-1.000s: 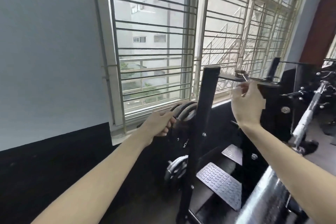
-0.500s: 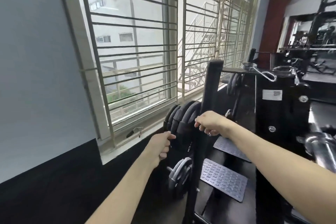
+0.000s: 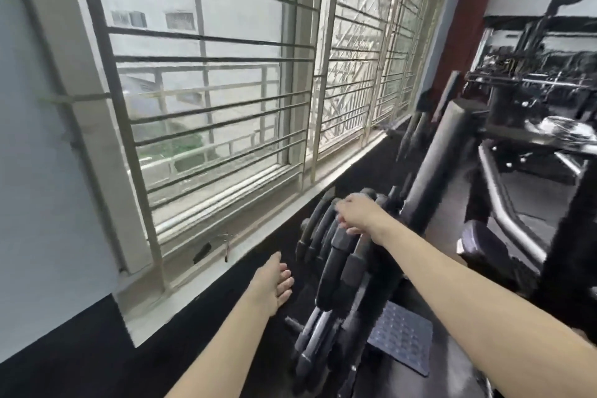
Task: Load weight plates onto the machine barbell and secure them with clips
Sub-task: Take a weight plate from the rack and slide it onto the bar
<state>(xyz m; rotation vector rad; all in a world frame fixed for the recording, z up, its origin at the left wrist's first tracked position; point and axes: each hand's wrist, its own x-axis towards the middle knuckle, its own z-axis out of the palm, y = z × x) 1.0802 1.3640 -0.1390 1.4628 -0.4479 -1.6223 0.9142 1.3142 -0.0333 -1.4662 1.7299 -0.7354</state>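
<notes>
A row of dark weight plates (image 3: 336,245) is seen stored upright on edge on a rack at the lower centre of the view, just below the barred window (image 3: 206,81) and beside a black upright post (image 3: 433,171) of the machine. A second, lower group of plates (image 3: 310,342) with paler metal rims is held beneath the first.

The right hand (image 3: 357,215) is laid over the top edge of the upper plates, with its fingers curled down over the rim of one plate; a grasp on that plate is indicated (the fingertips themselves are hidden behind the rim). The right forearm is extended from the lower right corner of the view.

The left hand (image 3: 274,281) is held in the air to the left of the plates, near them but not touching. Its fingers are relaxed and loosely spread, and nothing is held in it.

A textured grey foot plate (image 3: 400,339) is observed to the right of the lower plates. A padded black roller (image 3: 484,245) and curved metal tubing are noted further right, with more gym equipment blurred in the background. A small latch (image 3: 226,244) is fixed on the window sill (image 3: 200,271). No barbell sleeve or clip can be made out clearly.
</notes>
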